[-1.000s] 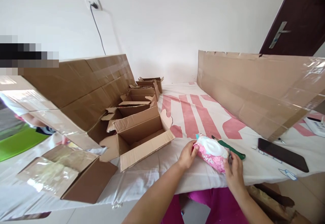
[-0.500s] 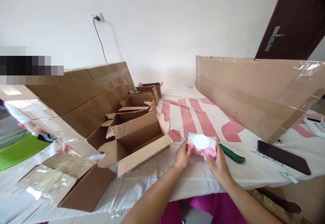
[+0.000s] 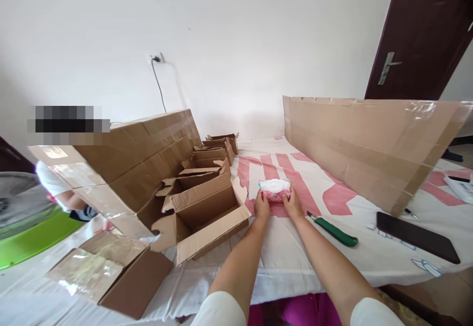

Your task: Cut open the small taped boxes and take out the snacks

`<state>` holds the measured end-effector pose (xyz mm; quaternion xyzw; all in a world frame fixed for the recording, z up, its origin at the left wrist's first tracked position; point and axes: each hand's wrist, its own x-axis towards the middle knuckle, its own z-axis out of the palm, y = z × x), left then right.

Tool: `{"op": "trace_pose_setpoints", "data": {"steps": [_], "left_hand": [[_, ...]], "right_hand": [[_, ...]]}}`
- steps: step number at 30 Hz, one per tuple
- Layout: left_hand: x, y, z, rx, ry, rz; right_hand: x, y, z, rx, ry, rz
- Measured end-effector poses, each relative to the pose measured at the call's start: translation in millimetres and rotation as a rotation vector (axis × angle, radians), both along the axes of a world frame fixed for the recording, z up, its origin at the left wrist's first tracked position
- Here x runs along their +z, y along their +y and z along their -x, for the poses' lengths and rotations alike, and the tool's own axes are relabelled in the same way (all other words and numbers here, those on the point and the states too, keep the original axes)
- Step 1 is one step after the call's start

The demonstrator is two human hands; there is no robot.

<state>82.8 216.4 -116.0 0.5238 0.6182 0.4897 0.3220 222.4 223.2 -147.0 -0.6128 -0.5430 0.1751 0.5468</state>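
Between my two hands is a pink pack of wet wipes (image 3: 274, 190) with a white lid on top. My left hand (image 3: 261, 205) grips its left end, and my right hand (image 3: 293, 203) grips the right end. The pack is level, over the red and white cloth; whether it touches the cloth I cannot tell. A green utility knife (image 3: 335, 231) lies just right of my right forearm. To the left of my hands stands an open cardboard box (image 3: 209, 217) with its flaps spread.
Several more open boxes (image 3: 207, 161) line up behind it. A taped box (image 3: 111, 269) sits front left. Tall cardboard panels stand left (image 3: 148, 153) and right (image 3: 351, 144). A black phone (image 3: 417, 236) lies at right. Another person's arm (image 3: 72, 200) shows behind the left panel.
Both hands have moved forward, away from my body, carrying the wipes farther over the cloth. The utility knife is now fully uncovered. The camera view has shifted slightly.
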Motion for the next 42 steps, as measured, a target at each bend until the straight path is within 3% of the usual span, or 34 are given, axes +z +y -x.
{"op": "trace_pose_setpoints", "data": {"steps": [5, 12, 16, 22, 27, 30, 34, 38, 40, 42], "left_hand": [[-10.1, -6, 8, -0.033, -0.017, -0.034], [-7.7, -10, 4, -0.081, -0.117, -0.019], [-11.0, -39, 9, -0.102, -0.249, 0.057], [-25.0, -119, 75, -0.002, -0.475, 0.117], [-23.4, -146, 140, 0.168, -0.572, 0.098], [-22.0, -153, 158, 0.275, -0.549, 0.080], [-20.9, -168, 158, 0.405, -0.436, 0.040], [-17.1, -178, 148, 0.308, -0.162, -0.009], [-14.0, -176, 149, 0.337, -0.066, -0.009], [-11.0, -170, 158, 0.424, -0.097, 0.018]], "right_hand": [[-4, -4, -1, -0.023, -0.007, 0.009], [0, -5, -9, -0.116, 0.039, 0.102], [2, -6, -15, -0.141, 0.049, 0.128], [3, -10, -18, -0.090, 0.061, 0.083], [2, -13, -19, -0.079, 0.081, 0.077], [3, -15, -19, -0.065, 0.089, 0.085], [4, -17, -20, -0.037, 0.102, 0.080], [3, -16, -22, -0.013, 0.123, 0.071], [2, -16, -22, -0.005, 0.129, 0.064], [2, -16, -22, 0.002, 0.129, 0.054]]}}
